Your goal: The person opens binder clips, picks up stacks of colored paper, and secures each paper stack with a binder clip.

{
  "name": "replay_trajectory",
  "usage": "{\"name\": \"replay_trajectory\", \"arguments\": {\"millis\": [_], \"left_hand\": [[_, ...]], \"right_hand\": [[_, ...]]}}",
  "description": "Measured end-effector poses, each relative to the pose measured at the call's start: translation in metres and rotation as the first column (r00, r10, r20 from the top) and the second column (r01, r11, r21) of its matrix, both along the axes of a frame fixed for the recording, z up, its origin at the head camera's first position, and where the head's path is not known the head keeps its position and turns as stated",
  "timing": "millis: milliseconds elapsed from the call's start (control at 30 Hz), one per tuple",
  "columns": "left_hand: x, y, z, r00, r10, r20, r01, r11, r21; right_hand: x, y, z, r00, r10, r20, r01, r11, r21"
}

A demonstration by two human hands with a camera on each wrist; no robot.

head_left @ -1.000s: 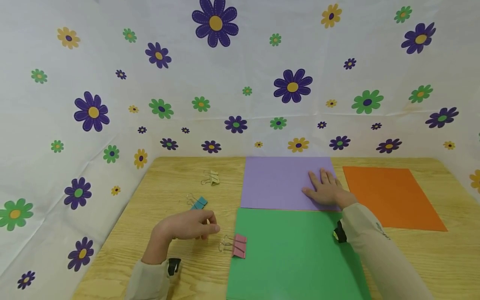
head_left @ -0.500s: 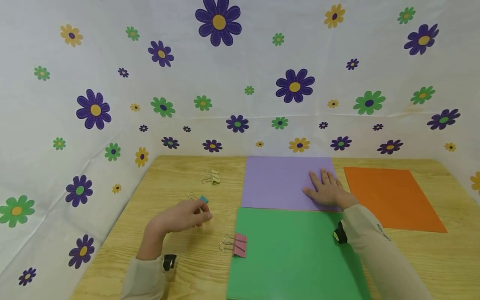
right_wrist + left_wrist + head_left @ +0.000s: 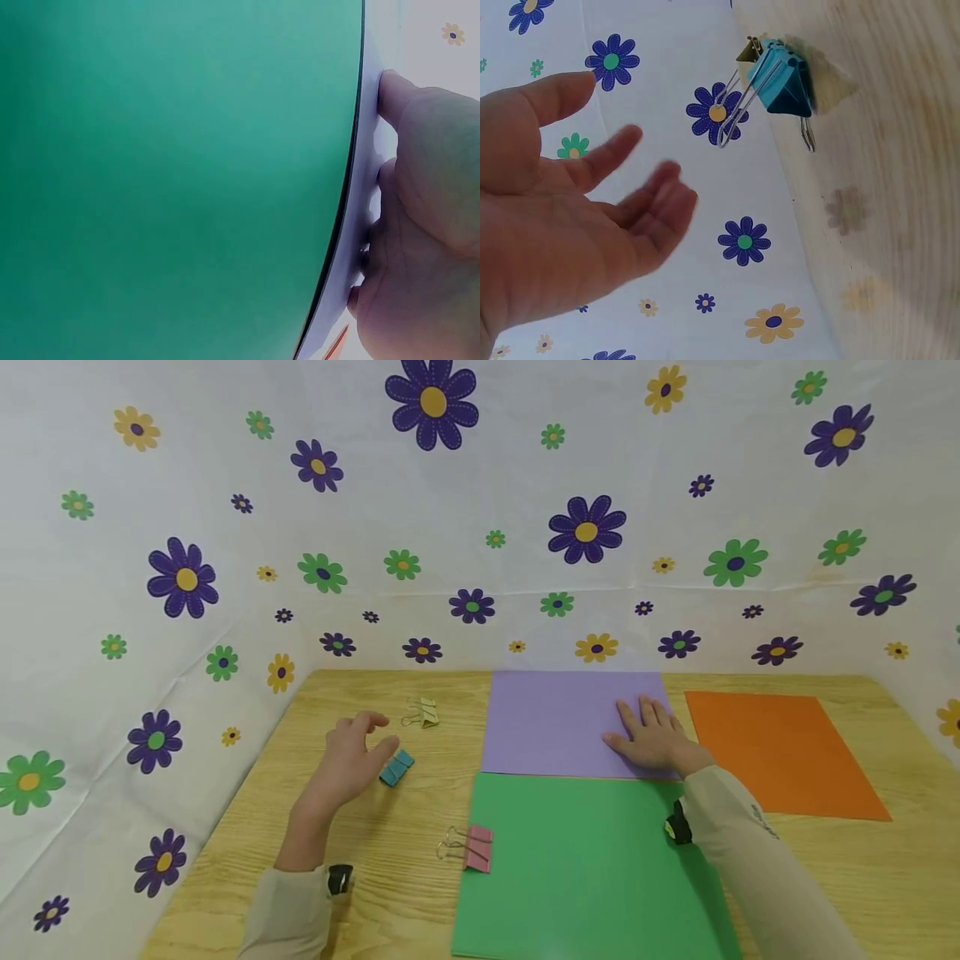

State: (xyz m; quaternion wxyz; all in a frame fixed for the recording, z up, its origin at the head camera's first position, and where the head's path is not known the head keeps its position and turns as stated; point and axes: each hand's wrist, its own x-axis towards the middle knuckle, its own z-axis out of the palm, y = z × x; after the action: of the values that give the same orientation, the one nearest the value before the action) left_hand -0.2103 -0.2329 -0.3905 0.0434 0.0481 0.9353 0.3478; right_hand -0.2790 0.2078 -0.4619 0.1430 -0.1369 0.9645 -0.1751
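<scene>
In the head view my left hand [image 3: 351, 764] hovers just left of a blue binder clip [image 3: 397, 767], fingers parted and holding nothing. The left wrist view shows a gap between that hand [image 3: 585, 195] and the blue clip [image 3: 784, 81]. A pale yellow binder clip [image 3: 428, 712] lies farther back on the table. My right hand [image 3: 648, 739] rests with spread fingers on the purple sheet [image 3: 551, 722]. Nearer to me lies the green sheet [image 3: 592, 868], with a pink binder clip [image 3: 478, 848] at its left edge.
An orange sheet [image 3: 787, 756] lies on the wooden table [image 3: 397, 902] to the right of the purple one. A white cloth with flower prints [image 3: 450, 510] rises behind the table and along its left and right sides.
My left hand has moved back and to the left, its fingers spreading, so the blue clip's body shows fully. My right hand has stayed on the purple sheet.
</scene>
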Motion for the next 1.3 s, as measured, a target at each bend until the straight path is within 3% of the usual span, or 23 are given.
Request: {"name": "replay_trajectory", "arguments": {"millis": [67, 167, 300, 400, 533, 733, 1000, 1167, 1300], "left_hand": [[-0.002, 0.0, -0.001, 0.999, 0.041, 0.028, -0.04, 0.999, -0.025], [-0.005, 0.0, -0.006, 0.995, 0.048, 0.09, -0.039, 0.995, -0.096], [-0.01, 0.001, -0.014, 0.983, -0.003, 0.185, 0.033, 0.987, -0.16], [-0.011, 0.003, -0.016, 0.974, -0.061, 0.22, 0.1, 0.98, -0.172], [-0.012, 0.005, -0.017, 0.968, -0.113, 0.225, 0.15, 0.977, -0.151], [-0.013, 0.007, -0.018, 0.969, -0.099, 0.226, 0.131, 0.983, -0.13], [-0.014, 0.017, -0.02, 0.973, -0.109, 0.205, 0.153, 0.966, -0.209], [-0.015, 0.019, -0.022, 0.978, -0.036, 0.206, 0.082, 0.973, -0.218], [-0.014, 0.018, -0.019, 0.984, 0.009, 0.176, 0.035, 0.968, -0.248]], "right_hand": [[0.001, -0.001, 0.001, 1.0, 0.002, -0.004, -0.002, 1.0, -0.001], [0.003, -0.003, 0.004, 1.0, -0.004, -0.001, 0.004, 1.0, -0.003], [0.006, -0.006, 0.009, 1.0, -0.011, 0.002, 0.011, 1.0, 0.009], [0.003, -0.007, 0.009, 1.0, -0.006, 0.008, 0.005, 1.0, 0.009], [-0.004, -0.005, 0.002, 1.0, -0.003, 0.019, 0.003, 1.0, 0.016], [-0.01, 0.0, -0.009, 1.0, 0.001, 0.014, -0.002, 1.0, 0.022], [-0.011, 0.004, -0.012, 1.0, -0.001, 0.006, 0.001, 1.0, 0.019], [-0.016, 0.008, -0.02, 1.0, 0.002, -0.011, -0.001, 0.999, 0.039], [-0.013, 0.007, -0.017, 1.0, -0.005, -0.001, 0.005, 0.999, 0.039]]}}
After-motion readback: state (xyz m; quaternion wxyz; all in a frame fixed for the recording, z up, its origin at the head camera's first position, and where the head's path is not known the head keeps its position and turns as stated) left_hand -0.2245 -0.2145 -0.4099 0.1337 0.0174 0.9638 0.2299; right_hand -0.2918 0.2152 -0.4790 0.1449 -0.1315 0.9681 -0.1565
